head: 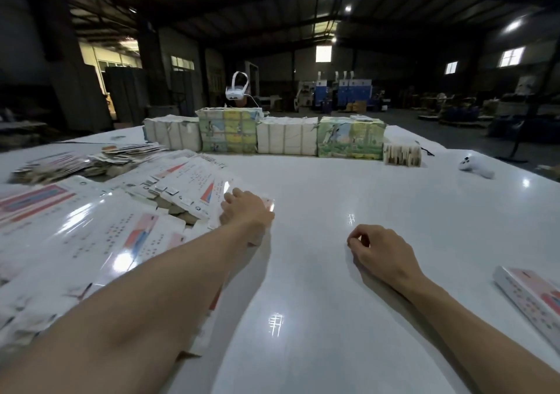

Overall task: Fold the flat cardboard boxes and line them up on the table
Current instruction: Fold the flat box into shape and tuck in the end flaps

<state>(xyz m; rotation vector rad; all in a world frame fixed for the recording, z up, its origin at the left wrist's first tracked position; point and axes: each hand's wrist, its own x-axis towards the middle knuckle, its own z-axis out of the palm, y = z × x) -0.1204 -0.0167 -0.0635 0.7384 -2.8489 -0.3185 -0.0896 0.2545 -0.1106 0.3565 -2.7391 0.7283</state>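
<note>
Boxes, flat and unfolded, white with pink and red print, lie fanned in a loose heap over the left part of the white tabletop. The left grip reaches forward on a bare arm and rests on the right edge of the top flat box. Its fingers lie on the card, but whether they pinch it I cannot tell. The right grip sits low over the bare middle of the tabletop, well apart from the heap. Its fingers are loosely curled with the thumb against the forefinger, holding nothing. One folded box lies at the right edge, near the right forearm. Along the far edge stands a row of strapped bundles, some white, some with green and yellow pictures. A white headset shows just above the row. A white controller lies at the far right.
</note>
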